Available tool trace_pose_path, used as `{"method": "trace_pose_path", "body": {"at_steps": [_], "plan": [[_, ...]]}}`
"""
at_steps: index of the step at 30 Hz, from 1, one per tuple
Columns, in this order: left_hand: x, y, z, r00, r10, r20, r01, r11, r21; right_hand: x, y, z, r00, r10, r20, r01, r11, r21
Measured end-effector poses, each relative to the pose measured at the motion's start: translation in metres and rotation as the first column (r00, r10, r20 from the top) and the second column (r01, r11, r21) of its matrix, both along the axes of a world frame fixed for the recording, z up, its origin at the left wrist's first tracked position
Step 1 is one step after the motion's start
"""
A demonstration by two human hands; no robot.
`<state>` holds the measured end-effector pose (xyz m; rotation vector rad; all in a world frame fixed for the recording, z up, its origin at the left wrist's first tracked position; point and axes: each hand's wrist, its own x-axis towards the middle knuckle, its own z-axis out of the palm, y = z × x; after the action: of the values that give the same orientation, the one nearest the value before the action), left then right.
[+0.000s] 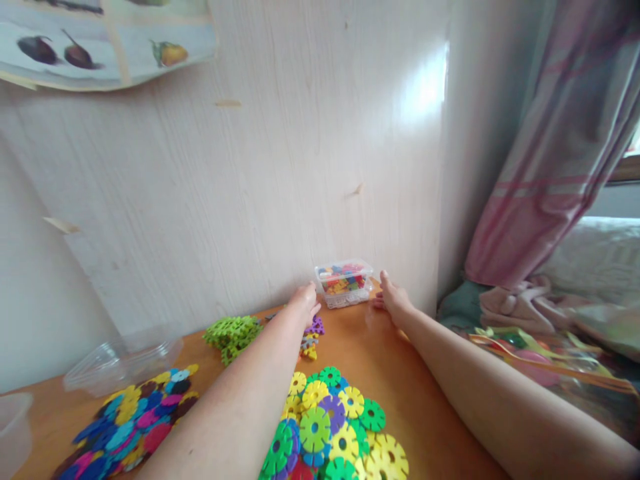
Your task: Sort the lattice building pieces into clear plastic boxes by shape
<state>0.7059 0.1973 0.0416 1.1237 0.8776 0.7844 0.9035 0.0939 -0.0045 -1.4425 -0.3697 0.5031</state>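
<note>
Against the wall stands a clear plastic box (345, 301) filled with small colourful pieces, a clear lid or second tub over it. My left hand (304, 303) is close by its left side, fingers loosely spread and holding nothing. On the other side, my right hand (393, 300) is open with the thumb raised, a small gap between it and the box. Purple, grey and yellow interlocking pieces (313, 340) lie just below my left hand, partly hidden by the forearm. A pile of flower-shaped slotted discs (333, 420) lies between my forearms.
Left of my left arm are a lime-green pile of linking pieces (233, 335), a heap of multicoloured discs (135, 420) and an empty clear tub (123, 363). A whitish container (13, 427) is at the left edge. Bagged items (545, 367) and a pink curtain (530, 160) are at right.
</note>
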Motion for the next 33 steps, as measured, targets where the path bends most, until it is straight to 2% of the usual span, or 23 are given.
{"method": "trace_pose_path", "body": {"at_steps": [8,12,15,21,26,33], "plan": [[-0.053,-0.018,0.026,0.995,0.094,0.038,-0.097,0.992,0.086,0.009,-0.003,-0.014,1.000,-0.023,-0.006,0.024,0.994,0.109],[-0.091,-0.031,0.036,0.981,0.172,0.088,-0.182,0.977,0.111,0.007,-0.009,-0.017,1.000,-0.020,0.005,0.019,0.991,0.134],[-0.126,-0.042,0.036,0.964,0.235,0.126,-0.248,0.964,0.099,0.000,-0.018,-0.017,1.000,-0.009,0.006,0.008,0.991,0.137],[-0.206,-0.067,0.018,0.915,0.379,0.135,-0.394,0.913,0.108,-0.018,-0.040,-0.014,1.000,0.006,0.016,-0.008,0.994,0.111],[-0.270,-0.079,-0.004,0.851,0.513,0.113,-0.520,0.853,0.043,-0.032,-0.060,-0.015,1.000,0.016,0.025,-0.018,0.997,0.069],[-0.337,-0.094,-0.024,0.773,0.625,0.103,-0.631,0.776,0.027,-0.053,-0.085,-0.017,1.000,-0.016,-0.003,0.016,1.000,0.022]]}}
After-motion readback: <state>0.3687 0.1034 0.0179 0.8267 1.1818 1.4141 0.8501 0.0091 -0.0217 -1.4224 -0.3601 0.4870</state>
